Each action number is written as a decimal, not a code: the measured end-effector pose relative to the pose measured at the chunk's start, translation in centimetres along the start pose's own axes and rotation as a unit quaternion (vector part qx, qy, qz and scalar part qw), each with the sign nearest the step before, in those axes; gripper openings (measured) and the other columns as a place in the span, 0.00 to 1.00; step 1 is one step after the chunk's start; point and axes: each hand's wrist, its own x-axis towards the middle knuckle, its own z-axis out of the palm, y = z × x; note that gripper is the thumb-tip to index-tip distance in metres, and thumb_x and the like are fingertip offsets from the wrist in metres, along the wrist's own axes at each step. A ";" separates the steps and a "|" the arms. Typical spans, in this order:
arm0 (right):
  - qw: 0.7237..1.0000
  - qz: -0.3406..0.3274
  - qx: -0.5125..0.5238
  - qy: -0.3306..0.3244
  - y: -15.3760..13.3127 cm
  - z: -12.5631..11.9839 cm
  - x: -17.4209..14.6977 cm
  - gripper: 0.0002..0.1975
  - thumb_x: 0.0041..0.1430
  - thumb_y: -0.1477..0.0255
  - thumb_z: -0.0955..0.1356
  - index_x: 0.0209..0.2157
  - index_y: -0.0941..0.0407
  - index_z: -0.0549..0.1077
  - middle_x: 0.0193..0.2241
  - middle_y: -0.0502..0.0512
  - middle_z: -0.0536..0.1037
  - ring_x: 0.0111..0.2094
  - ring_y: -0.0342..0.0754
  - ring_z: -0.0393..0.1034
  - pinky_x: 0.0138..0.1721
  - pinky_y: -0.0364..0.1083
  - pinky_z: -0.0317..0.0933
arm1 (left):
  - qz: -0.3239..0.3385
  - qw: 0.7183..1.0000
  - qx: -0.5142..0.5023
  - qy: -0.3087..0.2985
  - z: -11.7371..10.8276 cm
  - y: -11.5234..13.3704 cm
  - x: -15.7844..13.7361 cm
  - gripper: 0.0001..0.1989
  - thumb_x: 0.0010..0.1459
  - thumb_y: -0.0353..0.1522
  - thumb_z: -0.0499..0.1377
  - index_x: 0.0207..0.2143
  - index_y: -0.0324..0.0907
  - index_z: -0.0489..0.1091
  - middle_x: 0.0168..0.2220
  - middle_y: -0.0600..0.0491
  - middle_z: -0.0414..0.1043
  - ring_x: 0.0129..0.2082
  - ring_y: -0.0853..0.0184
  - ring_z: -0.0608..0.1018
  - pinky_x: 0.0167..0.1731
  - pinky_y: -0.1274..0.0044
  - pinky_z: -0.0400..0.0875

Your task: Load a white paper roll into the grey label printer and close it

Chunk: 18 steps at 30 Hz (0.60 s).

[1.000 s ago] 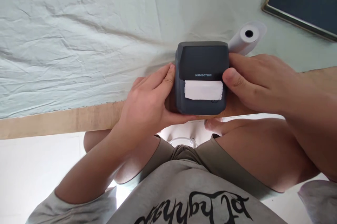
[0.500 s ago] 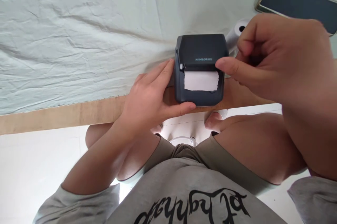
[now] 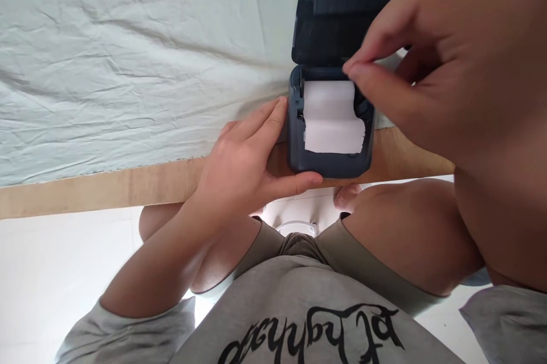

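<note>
Left hand [image 3: 237,164] lies spread, thumb well apart from the fingers, cupping the near-left corner of the dark printer base [image 3: 331,166]: fingertips against its left side, thumb along its near edge. The base sits right by the near border of the bare wooden strip [image 3: 106,179], so there is little margin on the near side, with the floor [image 3: 51,273] below. The lid [image 3: 325,39] stands swung open on the far side, leaving the compartment accessible from above. White paper [image 3: 333,136] lies inside, its loose end, ragged along the right, draped over the near rim. Above the far-right rim, the right hand [image 3: 448,68] has thumb and forefinger tips together, nothing visible between them; its bulk fills the right side. Wrinkled cloth [image 3: 149,68] stretches broadly leftward, offering the widest room.
</note>
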 end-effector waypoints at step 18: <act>0.995 -0.041 -0.063 -0.063 1.3 0.1 2.7 0.18 0.67 0.51 0.71 0.54 0.43 0.81 0.41 0.52 0.82 0.43 0.52 0.75 0.47 0.59 0.67 | 0.015 1.000 -0.010 0.005 0.0 -0.3 -0.2 0.55 0.71 0.70 0.62 0.82 0.42 0.66 0.81 0.39 0.71 0.76 0.39 0.79 0.70 0.53 0.80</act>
